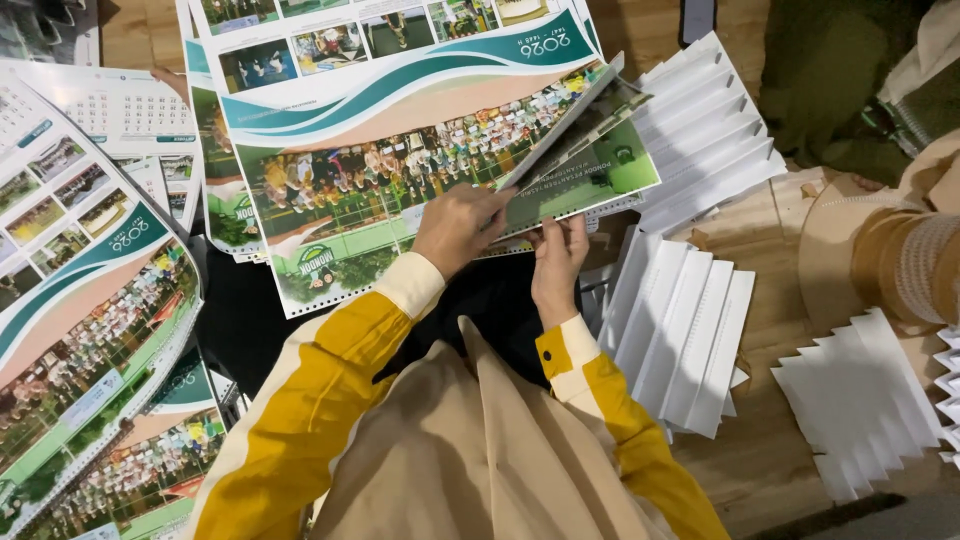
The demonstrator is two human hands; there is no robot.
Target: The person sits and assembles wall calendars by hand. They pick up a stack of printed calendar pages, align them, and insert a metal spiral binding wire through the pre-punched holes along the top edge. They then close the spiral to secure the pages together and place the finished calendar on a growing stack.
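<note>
You're gathering calendar sheets [560, 170] at frame centre — left hand [458, 228] and right hand [556, 265] both pinch them; next, square the edges.

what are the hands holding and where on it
Both hold a small stack of calendar sheets by its near, punched edge: left hand on top, right hand underneath.

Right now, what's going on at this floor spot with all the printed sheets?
A person in yellow-and-cream sleeves is handling a small stack of printed calendar sheets. The left hand grips its near edge from above, while the right hand supports it from below, with the stack lifted and tilted over a larger calendar pile. More calendar piles lie to the left. Fanned white card strips sit on the wooden floor to the right.
</note>
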